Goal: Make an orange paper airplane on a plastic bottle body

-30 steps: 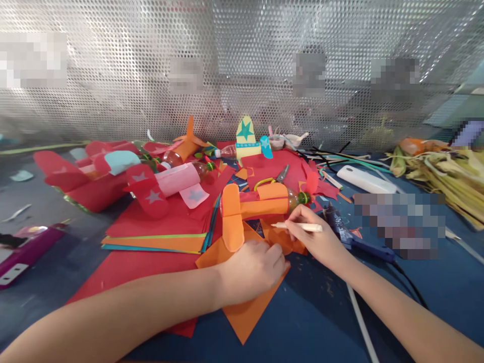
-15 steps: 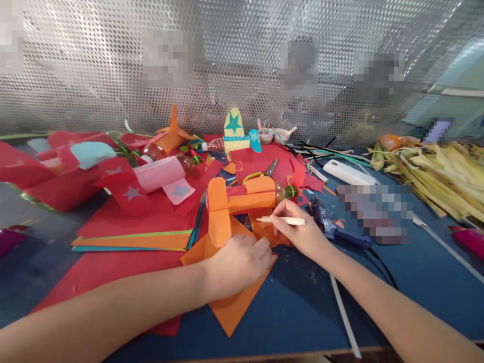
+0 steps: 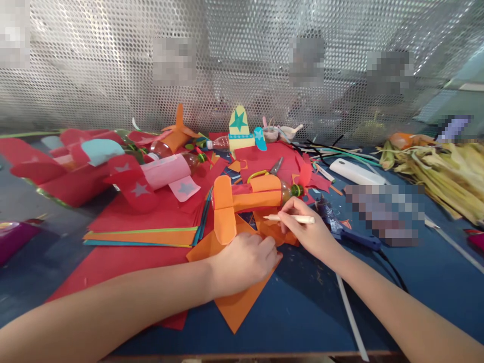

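In the head view, my left hand (image 3: 245,263) rests with curled fingers on an orange paper sheet (image 3: 237,310), its fingertips partly hidden against the paper. My right hand (image 3: 307,227) grips a slim white pen (image 3: 298,219), whose tip points left over more orange paper (image 3: 266,224). Just beyond both hands lies a plastic bottle wrapped in orange paper (image 3: 257,200), with rounded orange flaps (image 3: 224,204) at its left end and a green cap (image 3: 297,190) at its right.
Coloured paper sheets (image 3: 139,237) are stacked at left, near red and pink paper-covered bottles (image 3: 166,171). Scissors (image 3: 278,165) lie behind the orange bottle. To the right are a blue glue gun (image 3: 359,237), a white stick (image 3: 351,317) and dried husks (image 3: 438,171).
The whole scene has shifted slightly to the right in view. Both hands keep nearly the same place over the orange paper, and the pen stays in my right hand.
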### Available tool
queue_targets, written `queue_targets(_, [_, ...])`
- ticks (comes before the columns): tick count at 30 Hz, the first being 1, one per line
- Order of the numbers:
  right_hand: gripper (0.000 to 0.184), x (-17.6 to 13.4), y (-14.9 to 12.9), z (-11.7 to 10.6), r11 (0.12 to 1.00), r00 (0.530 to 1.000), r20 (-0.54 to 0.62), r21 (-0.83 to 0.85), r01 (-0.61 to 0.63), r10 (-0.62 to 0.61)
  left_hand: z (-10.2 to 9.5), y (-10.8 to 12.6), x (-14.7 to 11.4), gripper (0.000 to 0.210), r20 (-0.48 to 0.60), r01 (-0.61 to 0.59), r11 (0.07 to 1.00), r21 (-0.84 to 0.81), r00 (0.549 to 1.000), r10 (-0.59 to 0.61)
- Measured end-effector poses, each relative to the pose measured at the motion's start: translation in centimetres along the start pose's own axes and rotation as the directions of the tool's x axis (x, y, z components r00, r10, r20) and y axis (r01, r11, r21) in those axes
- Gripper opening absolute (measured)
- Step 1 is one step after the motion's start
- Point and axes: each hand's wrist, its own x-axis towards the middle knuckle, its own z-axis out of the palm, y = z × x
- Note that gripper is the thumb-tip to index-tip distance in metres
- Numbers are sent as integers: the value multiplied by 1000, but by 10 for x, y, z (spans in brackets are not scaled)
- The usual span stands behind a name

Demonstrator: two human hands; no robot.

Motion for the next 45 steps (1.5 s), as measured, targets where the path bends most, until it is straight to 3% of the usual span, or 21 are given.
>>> queue_targets(17, [20,0,-6,3,997,995,71,29,-65,63,0,0,-1,28,8,-15,1000,5,1000,15])
queue_targets(24, [23,1,-6,4,997,994,81,-39,-64,67,1,-1,-1,27,-10,-14,1000,7,1000,14])
queue_targets(34, [16,-2,-8,-1,992,999,26,-122,-18,21,-3,0,1,28,-16,-10,1000,12,1000,11])
queue_targets(45, [18,-1,-9,-11,946,996,-84,-319,-61,36,-1,-1,1,28,9,-13,1000,1,1000,13])
